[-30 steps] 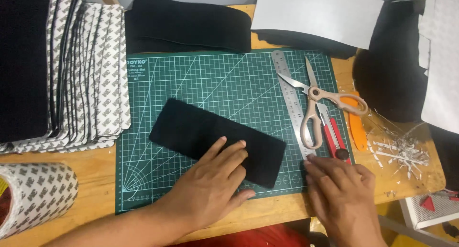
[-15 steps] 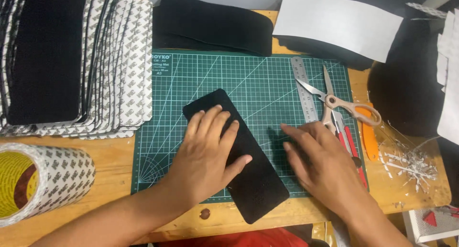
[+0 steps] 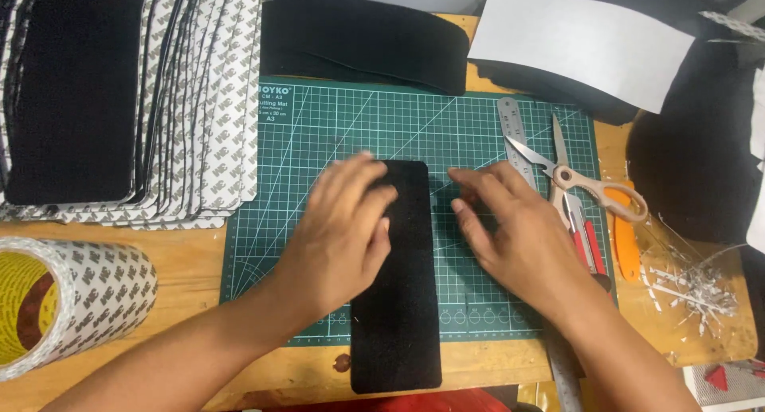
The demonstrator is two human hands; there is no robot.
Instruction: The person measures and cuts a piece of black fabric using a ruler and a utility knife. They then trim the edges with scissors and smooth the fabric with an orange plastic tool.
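The left hand (image 3: 343, 229) lay flat on a black fabric strip (image 3: 402, 300) that ran lengthwise down the green cutting mat (image 3: 319, 133), its lower end over the worktop (image 3: 199, 260). The right hand (image 3: 518, 237) rested open just beside it, near the steel ruler (image 3: 512, 125) and scissors (image 3: 582, 177).

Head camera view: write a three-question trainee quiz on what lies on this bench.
1. True or false: the black strip lies wholly on the green cutting mat.
2. Which hand rests on the strip? A) left hand B) right hand
3. Fill in: the scissors lie beside a steel ____.

Key
1. False: the strip's near end hangs past the mat onto the wooden table.
2. A; the right hand lies on the mat beside the strip.
3. Ruler.
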